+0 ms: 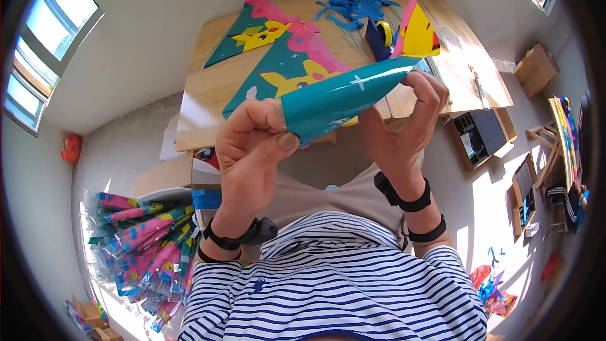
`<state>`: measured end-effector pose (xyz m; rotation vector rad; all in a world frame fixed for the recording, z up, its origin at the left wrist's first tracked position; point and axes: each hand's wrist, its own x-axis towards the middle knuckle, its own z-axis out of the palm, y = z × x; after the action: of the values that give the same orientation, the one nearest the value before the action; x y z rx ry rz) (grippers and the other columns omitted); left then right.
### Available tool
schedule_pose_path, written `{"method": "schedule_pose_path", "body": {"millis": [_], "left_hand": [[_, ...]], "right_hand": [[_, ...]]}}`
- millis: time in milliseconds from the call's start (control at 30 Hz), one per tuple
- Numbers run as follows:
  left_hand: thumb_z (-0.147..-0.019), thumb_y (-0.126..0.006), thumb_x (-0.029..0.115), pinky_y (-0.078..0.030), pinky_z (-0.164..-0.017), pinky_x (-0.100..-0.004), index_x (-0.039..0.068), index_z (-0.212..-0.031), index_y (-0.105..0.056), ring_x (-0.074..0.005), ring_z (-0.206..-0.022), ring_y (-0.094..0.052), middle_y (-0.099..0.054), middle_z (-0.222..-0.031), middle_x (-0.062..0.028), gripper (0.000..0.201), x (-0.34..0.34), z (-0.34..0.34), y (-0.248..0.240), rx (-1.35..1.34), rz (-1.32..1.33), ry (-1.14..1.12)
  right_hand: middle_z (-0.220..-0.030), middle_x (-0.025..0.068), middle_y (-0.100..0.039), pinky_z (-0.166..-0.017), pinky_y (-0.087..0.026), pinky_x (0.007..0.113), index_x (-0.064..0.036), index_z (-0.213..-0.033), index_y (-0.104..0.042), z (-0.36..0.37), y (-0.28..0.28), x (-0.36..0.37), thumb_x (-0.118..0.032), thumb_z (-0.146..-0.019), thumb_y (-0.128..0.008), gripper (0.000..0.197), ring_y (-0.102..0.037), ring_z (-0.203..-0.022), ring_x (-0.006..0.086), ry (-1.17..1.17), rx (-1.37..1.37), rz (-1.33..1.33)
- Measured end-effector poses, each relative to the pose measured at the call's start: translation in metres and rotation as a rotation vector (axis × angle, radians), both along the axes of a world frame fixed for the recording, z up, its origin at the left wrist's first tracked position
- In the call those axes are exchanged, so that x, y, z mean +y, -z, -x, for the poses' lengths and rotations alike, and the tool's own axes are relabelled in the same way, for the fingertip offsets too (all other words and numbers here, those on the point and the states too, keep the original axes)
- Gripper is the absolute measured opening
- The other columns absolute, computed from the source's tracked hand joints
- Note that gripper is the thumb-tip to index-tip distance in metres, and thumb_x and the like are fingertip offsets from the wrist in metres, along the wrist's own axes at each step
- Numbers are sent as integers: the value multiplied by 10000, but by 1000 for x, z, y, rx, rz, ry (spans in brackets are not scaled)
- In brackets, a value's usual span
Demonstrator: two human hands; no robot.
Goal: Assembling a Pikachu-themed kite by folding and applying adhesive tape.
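A glossy teal printed sheet [344, 96], bent over into a narrow curved band with a white sparkle on it, is stretched between my hands above the table edge. My left hand [249, 145] pinches its left end between thumb and fingers. At the pointed right end, my right hand [407, 113] grips the sheet with bent fingers; part of that grip is hidden. Behind it on the table lie a teal and pink sheet with a yellow cartoon figure [278, 79] and a similar sheet [255, 35] farther left.
The wooden table [202, 113] also holds blue strips [360, 5], thin rods, a yellow tape roll [384, 30] and a folded yellow-pink piece [416, 33]. Many plastic-wrapped colourful bundles [145, 246] are piled at left. An open box [480, 139] with black contents stands at right.
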<state>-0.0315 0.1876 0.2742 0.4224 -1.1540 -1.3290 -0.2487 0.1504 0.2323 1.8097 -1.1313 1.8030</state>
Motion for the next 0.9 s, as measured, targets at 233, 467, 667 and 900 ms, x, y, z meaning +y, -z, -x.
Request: {"method": "schedule_pose_path", "body": {"millis": [233,467,667,900], "left_hand": [[-880,-710,-54,-396,-743,-214,29,-997,-624,-96,-822,-490,-552,-926,-9,168,-24,-1,14,27,-77,111],[-932,-740,175,-510,-879,-308,-35,-1119,-637,-186,-976,-640,-675,-1101,-120,299,-122,-50,72,-240,-137,-246],[-823,-808,252,-400,-1101,-536,34,-1373,-583,-402,-1357,-470,-519,-1450,-216,634,-208,-120,235,-1458,145,-510],[-775,-820,402,-217,-1180,-647,106,-1476,-517,-438,-1490,-277,-326,-1621,-184,820,-251,-103,242,-1792,35,-248]], "right_hand": [[-1051,106,-631,-1080,-400,506,-73,-1056,-682,23,-14,-14,-86,-744,-812,338,-598,-1023,275,39,303,-71],[-756,125,-649,-824,-566,424,2,-914,-668,34,13,-42,36,-775,-732,156,-660,-704,303,-244,117,-345],[-766,134,-624,-589,-481,323,32,-924,-649,27,17,-81,77,-804,-706,141,-609,-631,282,-313,-61,-755],[-725,113,-580,-571,-445,297,38,-926,-649,28,57,-177,79,-815,-702,130,-574,-599,218,-305,-105,-1069]]}}
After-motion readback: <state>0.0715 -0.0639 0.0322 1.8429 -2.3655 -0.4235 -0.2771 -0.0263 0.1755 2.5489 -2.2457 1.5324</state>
